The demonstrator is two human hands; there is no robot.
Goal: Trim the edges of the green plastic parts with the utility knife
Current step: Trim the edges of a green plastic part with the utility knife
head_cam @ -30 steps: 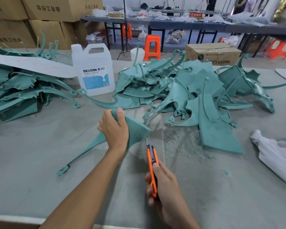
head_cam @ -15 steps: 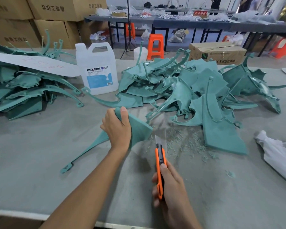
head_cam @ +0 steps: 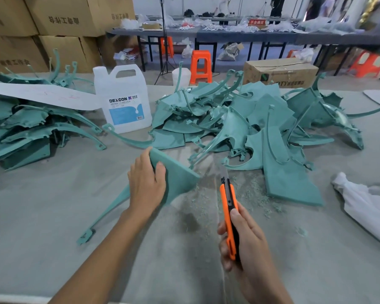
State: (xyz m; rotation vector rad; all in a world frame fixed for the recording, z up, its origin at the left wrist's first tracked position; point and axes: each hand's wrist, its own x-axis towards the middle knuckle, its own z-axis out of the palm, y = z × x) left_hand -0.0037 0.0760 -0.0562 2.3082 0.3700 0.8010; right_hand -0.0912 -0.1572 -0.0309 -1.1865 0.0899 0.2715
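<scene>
Gripping a flat teal-green plastic part (head_cam: 178,174) tilted in the left hand (head_cam: 146,185), in front of the white plastic jug (head_cam: 124,102), seemingly baring its edge to the orange utility knife (head_cam: 228,207) clutched in the right hand (head_cam: 247,249).

Left grip (head_cam: 146,185) holds a green plastic part (head_cam: 178,177) at its upper corner, thumb on the face. The part's thin arm runs down-left across the counter (head_cam: 42,205). Right grip (head_cam: 245,244) is curled round an orange utility knife (head_cam: 227,200), blade out and pointing away, just right of the part and not touching it. Green shavings (head_cam: 250,189) lie by the blade. A pile of green parts (head_cam: 239,119) sits behind, with a white jug (head_cam: 123,99) to its left.
</scene>
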